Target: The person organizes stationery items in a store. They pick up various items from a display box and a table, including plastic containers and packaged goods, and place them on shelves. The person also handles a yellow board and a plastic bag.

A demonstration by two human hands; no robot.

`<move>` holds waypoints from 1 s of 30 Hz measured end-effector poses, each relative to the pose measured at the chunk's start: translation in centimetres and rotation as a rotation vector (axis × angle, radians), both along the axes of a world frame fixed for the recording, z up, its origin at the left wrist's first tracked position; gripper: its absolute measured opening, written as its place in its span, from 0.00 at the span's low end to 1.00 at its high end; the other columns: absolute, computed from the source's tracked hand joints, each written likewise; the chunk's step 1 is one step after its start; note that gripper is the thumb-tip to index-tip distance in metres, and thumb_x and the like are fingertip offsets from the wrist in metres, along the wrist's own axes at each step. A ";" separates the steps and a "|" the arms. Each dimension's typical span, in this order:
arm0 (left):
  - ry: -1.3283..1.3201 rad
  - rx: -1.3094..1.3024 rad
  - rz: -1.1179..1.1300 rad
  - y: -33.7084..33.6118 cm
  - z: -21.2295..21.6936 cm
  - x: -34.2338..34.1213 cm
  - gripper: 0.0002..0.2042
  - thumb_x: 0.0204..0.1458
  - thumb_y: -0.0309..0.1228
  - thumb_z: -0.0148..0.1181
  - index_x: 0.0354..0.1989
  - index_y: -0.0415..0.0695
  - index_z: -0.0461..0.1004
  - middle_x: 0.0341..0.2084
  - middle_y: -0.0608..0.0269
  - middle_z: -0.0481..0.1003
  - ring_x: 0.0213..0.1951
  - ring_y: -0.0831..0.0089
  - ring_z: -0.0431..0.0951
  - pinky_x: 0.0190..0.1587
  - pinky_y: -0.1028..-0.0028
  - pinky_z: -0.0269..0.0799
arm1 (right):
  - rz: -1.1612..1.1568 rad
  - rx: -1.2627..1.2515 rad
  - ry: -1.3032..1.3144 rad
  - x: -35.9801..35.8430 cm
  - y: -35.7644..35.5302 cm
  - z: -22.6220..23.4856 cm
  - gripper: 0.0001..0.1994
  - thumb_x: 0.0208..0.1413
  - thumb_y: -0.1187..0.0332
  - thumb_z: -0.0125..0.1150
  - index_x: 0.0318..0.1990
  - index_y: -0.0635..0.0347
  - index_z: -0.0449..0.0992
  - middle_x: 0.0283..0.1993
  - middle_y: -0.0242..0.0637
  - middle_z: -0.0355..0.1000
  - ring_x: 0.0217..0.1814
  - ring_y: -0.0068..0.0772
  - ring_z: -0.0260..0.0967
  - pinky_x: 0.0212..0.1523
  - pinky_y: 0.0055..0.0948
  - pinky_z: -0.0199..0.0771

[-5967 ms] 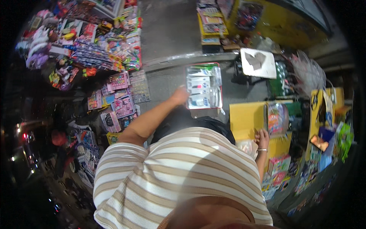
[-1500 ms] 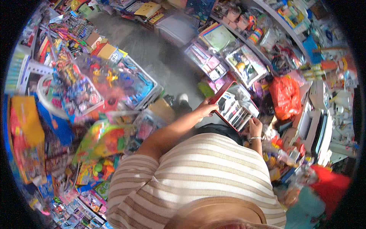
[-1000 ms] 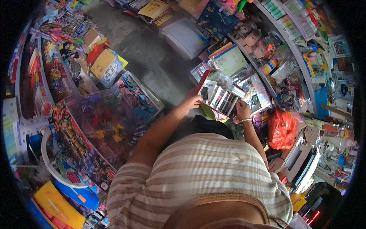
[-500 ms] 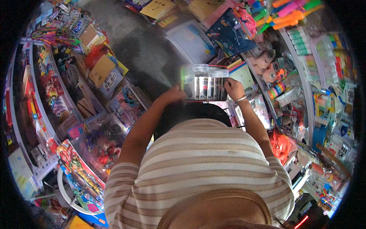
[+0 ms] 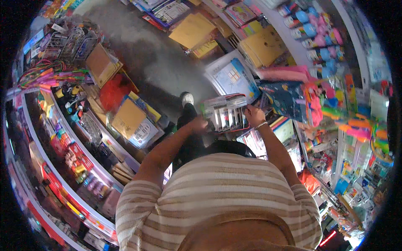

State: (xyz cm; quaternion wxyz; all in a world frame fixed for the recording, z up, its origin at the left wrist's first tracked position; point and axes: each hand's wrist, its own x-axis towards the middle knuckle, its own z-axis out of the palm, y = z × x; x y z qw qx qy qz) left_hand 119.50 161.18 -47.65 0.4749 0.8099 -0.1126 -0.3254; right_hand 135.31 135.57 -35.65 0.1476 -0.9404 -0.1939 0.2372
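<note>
- we hold a clear plastic blister pack (image 5: pixel 225 113) out in front of us at chest height, over the grey floor (image 5: pixel 167 71) of a narrow shop aisle, with a row of small carded items showing through its front.
- our left hand (image 5: pixel 199 124) is closed on the pack's left edge, fingers curled round it; how the thumb sits we cannot tell.
- our right hand (image 5: pixel 253 115), with a thin bracelet (image 5: pixel 261 125) at the wrist just below it, is closed on the pack's right edge in the same way.
- we judge the pack light and fairly flat: thin moulded plastic over card, stiff enough to keep its shape but likely to bend or crackle if squeezed in the middle.
- the glossy face looks slippery, so the edges, where both hands already are, seem the best places to grip; one hand alone at a corner might let it sag or twist.
- just beyond the pack, a white-and-blue flat box (image 5: pixel 232 77) leans among other stock; to the right of the pack is a dark patterned package (image 5: pixel 284 98) and pink and green toys (image 5: pixel 326 104).
- to the left of the pack, past our left forearm, yellow packets (image 5: pixel 130 121) rest against the low shelves (image 5: pixel 63 167).
- directly below the pack, a white shoe (image 5: pixel 187 99) shows on the floor.
</note>
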 end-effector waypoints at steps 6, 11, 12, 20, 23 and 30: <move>-0.158 -0.049 0.170 6.7 -1.2 5.9 0.11 0.45 0.34 0.53 0.26 0.37 0.70 0.24 0.45 0.70 0.30 0.50 0.72 0.35 0.56 0.66 | -0.081 0.081 -0.039 5.9 6.2 -4.2 0.10 0.50 0.64 0.52 0.37 0.58 0.73 0.25 0.51 0.70 0.29 0.54 0.69 0.28 0.46 0.69; 0.165 0.025 0.527 9.1 -5.0 8.0 0.09 0.46 0.32 0.52 0.28 0.38 0.70 0.26 0.44 0.71 0.33 0.49 0.72 0.37 0.56 0.66 | -0.431 0.552 0.273 11.0 9.5 -7.7 0.22 0.52 0.50 0.55 0.41 0.63 0.74 0.30 0.35 0.75 0.28 0.27 0.72 0.27 0.25 0.69; 0.199 0.031 0.566 9.8 -5.9 7.8 0.09 0.46 0.32 0.52 0.29 0.38 0.70 0.27 0.43 0.71 0.34 0.49 0.72 0.37 0.56 0.66 | -0.640 0.544 0.468 12.5 10.1 -8.3 0.22 0.55 0.49 0.51 0.44 0.61 0.73 0.36 0.34 0.76 0.34 0.27 0.73 0.31 0.25 0.70; -0.041 0.203 0.453 19.5 -9.3 9.9 0.15 0.48 0.31 0.49 0.43 0.39 0.68 0.37 0.40 0.71 0.42 0.44 0.70 0.45 0.57 0.66 | -1.012 0.730 1.125 21.4 18.7 -18.0 0.30 0.54 0.43 0.48 0.58 0.54 0.62 0.54 0.38 0.67 0.55 0.37 0.65 0.45 0.41 0.64; 0.018 0.139 0.502 24.1 -10.9 11.8 0.17 0.49 0.31 0.48 0.48 0.38 0.65 0.44 0.41 0.68 0.46 0.44 0.68 0.49 0.58 0.64 | -1.015 0.641 1.062 23.4 24.0 -22.5 0.35 0.52 0.40 0.47 0.62 0.53 0.55 0.60 0.42 0.61 0.60 0.41 0.61 0.51 0.48 0.59; 0.228 0.223 0.331 33.6 -22.9 13.2 0.19 0.48 0.37 0.47 0.46 0.38 0.68 0.41 0.42 0.72 0.46 0.47 0.71 0.48 0.58 0.66 | -1.239 0.736 1.023 29.7 32.6 -30.8 0.33 0.54 0.40 0.41 0.65 0.42 0.48 0.68 0.39 0.47 0.70 0.43 0.42 0.59 0.62 0.41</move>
